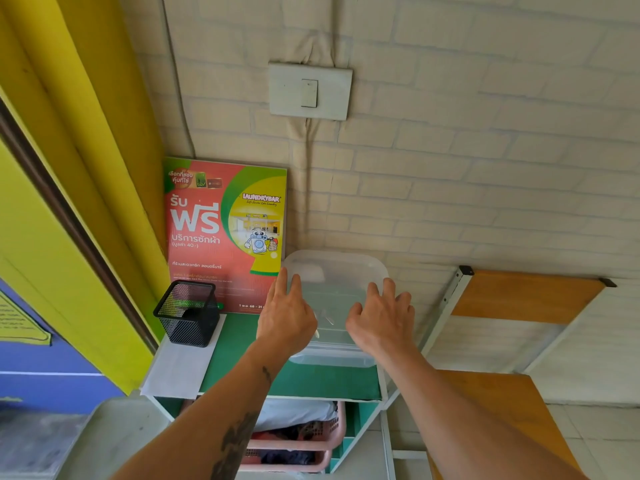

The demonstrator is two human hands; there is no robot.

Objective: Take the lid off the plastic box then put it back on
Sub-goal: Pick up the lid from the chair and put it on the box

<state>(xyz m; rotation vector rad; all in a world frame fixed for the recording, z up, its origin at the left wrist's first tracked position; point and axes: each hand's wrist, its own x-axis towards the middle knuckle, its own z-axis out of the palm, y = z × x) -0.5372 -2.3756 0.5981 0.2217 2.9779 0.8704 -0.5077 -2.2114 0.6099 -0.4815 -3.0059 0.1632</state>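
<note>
the clear plastic box (332, 355) stands on the green top of a small shelf unit (311, 379), a little below the centre of the frame, against the pale brick wall (485, 168). its lid (334, 271) is translucent and looks to be tilted up at the far side, so i judge it is either just coming off or just going back on; from this one view i cannot tell which of the two

the left hand (285, 315) is on the left edge of the lid and the right hand (379, 318) is on the right edge. the fingers of both hands are spread wide and lie flat on the lid, they do not curl around it. whether the thumbs hook under the rim is hidden

just to the left of the box is a black mesh pen holder (188, 313), and behind it a red and green laundry poster (225, 230) leans on the wall, near the left hand

the next move, in my judgement, calls for both hands working evenly, so the lid stays level over the box, and for the four corners to line up with the rim before any pressing down. the box is light and may slide on the smooth top
</note>
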